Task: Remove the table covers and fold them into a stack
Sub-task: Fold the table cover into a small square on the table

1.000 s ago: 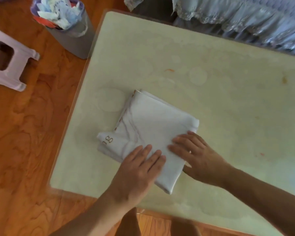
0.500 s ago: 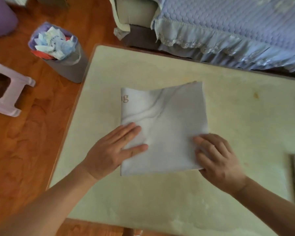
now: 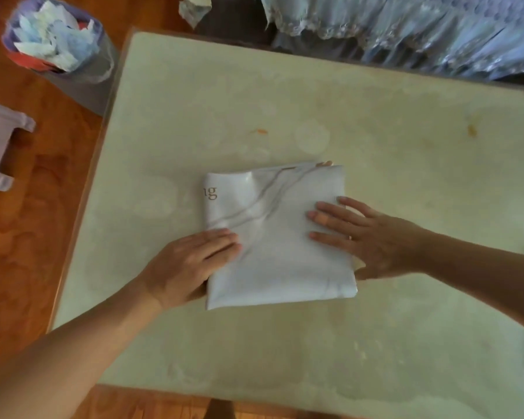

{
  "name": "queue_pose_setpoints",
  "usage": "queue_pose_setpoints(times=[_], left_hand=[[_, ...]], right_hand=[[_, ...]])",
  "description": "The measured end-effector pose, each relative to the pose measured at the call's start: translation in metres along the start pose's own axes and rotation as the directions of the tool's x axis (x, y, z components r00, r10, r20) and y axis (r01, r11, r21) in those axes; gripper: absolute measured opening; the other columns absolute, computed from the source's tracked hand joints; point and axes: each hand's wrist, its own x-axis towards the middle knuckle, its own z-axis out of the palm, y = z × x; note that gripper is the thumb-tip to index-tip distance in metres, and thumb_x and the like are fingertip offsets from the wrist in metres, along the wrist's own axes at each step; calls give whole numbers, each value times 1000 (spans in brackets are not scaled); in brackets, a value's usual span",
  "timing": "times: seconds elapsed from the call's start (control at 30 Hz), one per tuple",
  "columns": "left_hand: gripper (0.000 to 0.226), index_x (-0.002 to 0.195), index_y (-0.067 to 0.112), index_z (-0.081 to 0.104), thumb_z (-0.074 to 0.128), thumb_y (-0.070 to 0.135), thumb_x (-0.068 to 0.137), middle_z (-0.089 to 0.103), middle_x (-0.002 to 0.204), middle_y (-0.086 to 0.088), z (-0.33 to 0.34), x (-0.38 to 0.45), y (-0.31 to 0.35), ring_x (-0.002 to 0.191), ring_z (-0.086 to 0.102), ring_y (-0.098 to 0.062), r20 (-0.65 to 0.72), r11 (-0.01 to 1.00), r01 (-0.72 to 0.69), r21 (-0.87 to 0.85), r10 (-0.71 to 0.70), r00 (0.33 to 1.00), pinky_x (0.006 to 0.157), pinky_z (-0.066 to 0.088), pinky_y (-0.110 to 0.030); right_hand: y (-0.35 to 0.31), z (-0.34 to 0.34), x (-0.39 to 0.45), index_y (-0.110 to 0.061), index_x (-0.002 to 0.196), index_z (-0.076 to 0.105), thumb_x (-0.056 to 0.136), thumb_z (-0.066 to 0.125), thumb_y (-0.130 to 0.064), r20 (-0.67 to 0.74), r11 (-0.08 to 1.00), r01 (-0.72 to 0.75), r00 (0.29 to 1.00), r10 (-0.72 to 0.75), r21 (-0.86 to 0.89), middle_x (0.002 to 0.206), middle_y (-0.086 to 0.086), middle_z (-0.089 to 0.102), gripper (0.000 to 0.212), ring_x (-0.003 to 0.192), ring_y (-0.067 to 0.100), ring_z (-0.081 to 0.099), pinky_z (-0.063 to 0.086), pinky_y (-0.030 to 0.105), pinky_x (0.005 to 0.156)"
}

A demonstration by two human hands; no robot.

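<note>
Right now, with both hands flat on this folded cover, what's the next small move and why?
Probably sweep both palms outward to flatten it. The folded cover lies on the table with a raised crease running across its upper half, and the left hand and right hand already rest open on opposite sides, well placed to press it down.

Head view, steeply down, close

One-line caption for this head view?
Both hands, left and right, press flat on a folded white table cover on the table.
</note>
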Motion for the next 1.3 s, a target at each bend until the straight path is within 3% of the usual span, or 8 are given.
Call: queue_pose_setpoints(times=[0.37,0.53,0.73,0.9,1.07,1.13,1.23,1.3], left_hand=[[32,109,25,77,65,45,87,76,109,13,4,12,20,103,72,-6,-107,645,513,-567,-675,730,90,56,-34],[75,108,10,77,57,77,79,78,103,-4,1,31,23,104,72,-16,-111,423,610,-670,-869,481,87,56,-41],[68,133,22,51,32,70,89,65,116,0,-20,72,34,112,62,-28,-115,270,658,-703,-956,269,86,45,-35],[43,127,16,51,40,51,104,57,121,-22,-24,112,13,106,58,-45,-179,199,896,-398,-974,137,80,46,-48],[36,137,19,58,45,31,105,53,116,-20,-17,129,2,100,55,-43,-228,280,932,-232,-947,227,75,49,-52],[33,132,16,60,42,28,106,53,114,-21,-13,132,-4,100,56,-44,-200,279,942,-187,-949,242,69,47,-50],[30,123,16,60,41,28,104,53,113,-17,-12,135,-6,99,53,-40,-203,217,970,-113,-960,191,63,40,-43],[26,116,16,61,42,28,103,54,109,-16,-12,136,-5,96,54,-39,-212,207,975,-85,-959,185,62,43,-42]], right_hand=[[-8,31,12,-7,137,60,93,64,-52,-357,741,4,878,319,672,150,10,51,63,145,29,40,34,52,117],[-37,5,40,-22,122,63,87,61,-63,33,27,-110,507,861,994,118,-15,67,53,111,-7,61,43,7,89],[-54,-6,87,-11,93,66,90,46,-65,200,-188,-295,11,980,937,95,0,58,57,94,23,50,43,42,90],[-30,-18,97,-2,122,65,98,48,-54,451,-419,-583,-98,887,697,130,15,51,60,125,34,41,27,42,105],[-22,-42,120,-6,140,48,97,54,-33,512,-540,-499,-208,834,678,142,14,43,51,128,38,44,30,42,107],[-22,-56,131,-13,153,30,87,53,-11,294,-336,-613,-172,940,715,154,12,30,70,133,38,37,28,45,112],[-30,-65,151,-16,154,37,88,39,-19,-108,314,-780,306,946,541,161,8,32,66,148,35,21,8,51,124],[-31,-58,151,-17,153,39,100,24,-46,-67,512,-761,533,843,399,162,5,34,62,153,33,15,1,54,124]])
